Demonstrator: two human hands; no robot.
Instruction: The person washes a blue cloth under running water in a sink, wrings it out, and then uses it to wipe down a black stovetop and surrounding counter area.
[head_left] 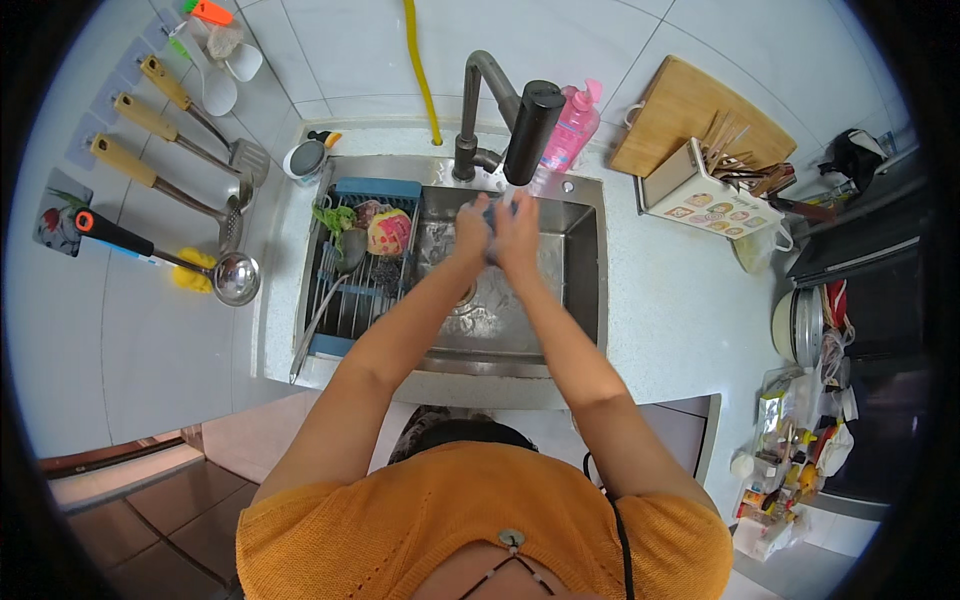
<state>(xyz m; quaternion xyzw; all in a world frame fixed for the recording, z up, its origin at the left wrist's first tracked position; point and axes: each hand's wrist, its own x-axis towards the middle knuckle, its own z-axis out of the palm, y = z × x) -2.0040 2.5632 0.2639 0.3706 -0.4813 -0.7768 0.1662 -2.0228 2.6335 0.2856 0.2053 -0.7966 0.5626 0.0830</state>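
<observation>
Both my hands are together under the dark grey faucet (533, 130), over the steel sink (585, 300). My left hand (472, 232) and my right hand (517, 230) are closed around a small blue-grey cloth (490, 222). Most of it is hidden by the fingers, so its full shape does not show. Water runs from the spout onto the hands, and the sink bottom below looks wet.
Left in the sink, a blue drying rack (375, 188) holds a pink-and-yellow bundle (389, 232), green leaves (335, 215) and a long-handled ladle (322, 308). A pink pump bottle (573, 125) stands behind. Rightward are a cutting board (690, 110) and chopstick holder (690, 190). Utensils hang left.
</observation>
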